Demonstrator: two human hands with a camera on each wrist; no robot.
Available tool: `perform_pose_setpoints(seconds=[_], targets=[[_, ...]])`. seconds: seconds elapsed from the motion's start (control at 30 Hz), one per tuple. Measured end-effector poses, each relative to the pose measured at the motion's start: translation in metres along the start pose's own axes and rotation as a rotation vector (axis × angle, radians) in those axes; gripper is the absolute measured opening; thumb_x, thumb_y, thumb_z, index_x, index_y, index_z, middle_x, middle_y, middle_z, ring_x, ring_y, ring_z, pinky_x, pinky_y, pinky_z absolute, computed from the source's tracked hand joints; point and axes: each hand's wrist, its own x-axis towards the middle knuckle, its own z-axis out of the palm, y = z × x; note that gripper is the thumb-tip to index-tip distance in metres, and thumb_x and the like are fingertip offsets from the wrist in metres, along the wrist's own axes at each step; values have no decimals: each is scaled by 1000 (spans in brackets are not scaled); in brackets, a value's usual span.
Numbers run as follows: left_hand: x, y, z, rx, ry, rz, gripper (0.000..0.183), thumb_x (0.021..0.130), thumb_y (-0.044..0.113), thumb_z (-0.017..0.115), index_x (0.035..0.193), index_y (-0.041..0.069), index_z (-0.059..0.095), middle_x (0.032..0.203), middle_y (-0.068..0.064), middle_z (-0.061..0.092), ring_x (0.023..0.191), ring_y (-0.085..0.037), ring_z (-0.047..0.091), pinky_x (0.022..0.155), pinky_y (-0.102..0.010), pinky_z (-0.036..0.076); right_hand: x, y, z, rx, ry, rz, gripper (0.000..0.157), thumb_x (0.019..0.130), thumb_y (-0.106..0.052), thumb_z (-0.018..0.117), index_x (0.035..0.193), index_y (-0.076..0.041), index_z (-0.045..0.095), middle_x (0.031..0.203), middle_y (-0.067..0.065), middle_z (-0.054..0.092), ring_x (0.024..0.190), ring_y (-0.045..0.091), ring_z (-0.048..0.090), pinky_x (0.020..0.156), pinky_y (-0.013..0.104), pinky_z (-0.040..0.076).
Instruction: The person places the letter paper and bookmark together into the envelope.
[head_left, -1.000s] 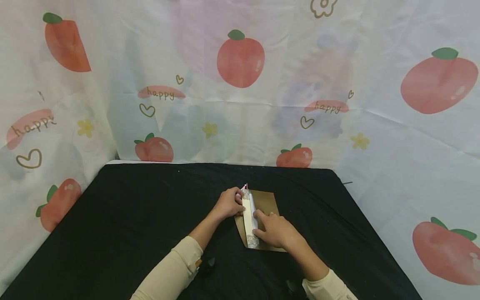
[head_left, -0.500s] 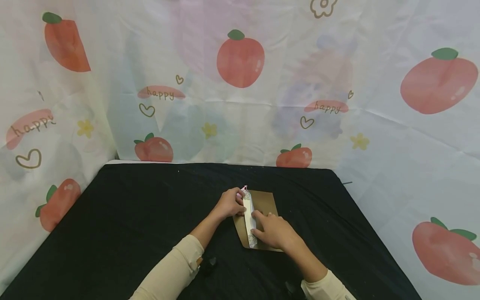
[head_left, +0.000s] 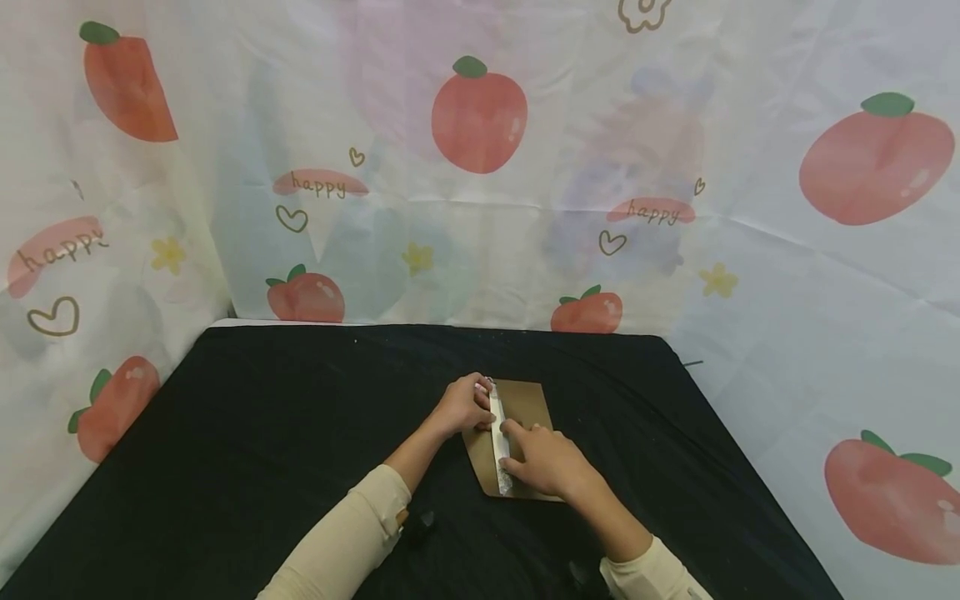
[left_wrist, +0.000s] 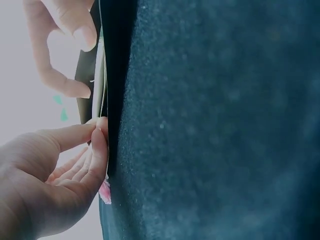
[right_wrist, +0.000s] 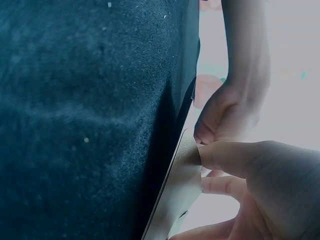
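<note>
A narrow cream strip of card (head_left: 500,446) with silvery patterned ends stands across a brown envelope-shaped piece of paper (head_left: 527,402) on the black cloth. My left hand (head_left: 459,406) is at the strip's far left side. In the left wrist view, that hand's thumb and index finger pinch a thin pale edge, and a bit of pink (left_wrist: 105,192) shows below. My right hand (head_left: 553,461) touches the strip's right side, thumb and index finger spread apart. The strip's underside and far end are partly hidden by my left fingers.
The black cloth (head_left: 315,433) covers the table. Behind and beside it hangs a pale curtain (head_left: 480,242) printed with peaches. A small dark object (head_left: 426,521) lies near my left cuff.
The cream strip has tilted and looks narrower, its pale right side no longer showing. The pink bit at its far end is mostly hidden. Both hands have barely shifted.
</note>
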Motion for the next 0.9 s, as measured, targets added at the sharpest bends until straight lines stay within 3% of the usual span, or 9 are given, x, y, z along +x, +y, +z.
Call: perform_pose_setpoints(seconds=[0.23, 0.9], targets=[[3, 1, 2, -53, -15, 11, 52, 80, -17, 79, 125, -8, 56, 90, -12, 69, 71, -22, 70, 62, -31, 60, 1, -2, -1, -9, 11, -15, 53, 93, -39, 76, 139, -17, 60, 110, 22, 66, 96, 43, 66, 77, 60, 53], [3, 0, 4, -60, -14, -1, 52, 80, -15, 80, 125, -8, 56, 93, -16, 69, 71, -20, 68, 62, -30, 59, 0, -3, 0, -18, 13, -8, 56, 93, -42, 77, 141, -17, 61, 112, 24, 66, 96, 47, 66, 76, 61, 53]])
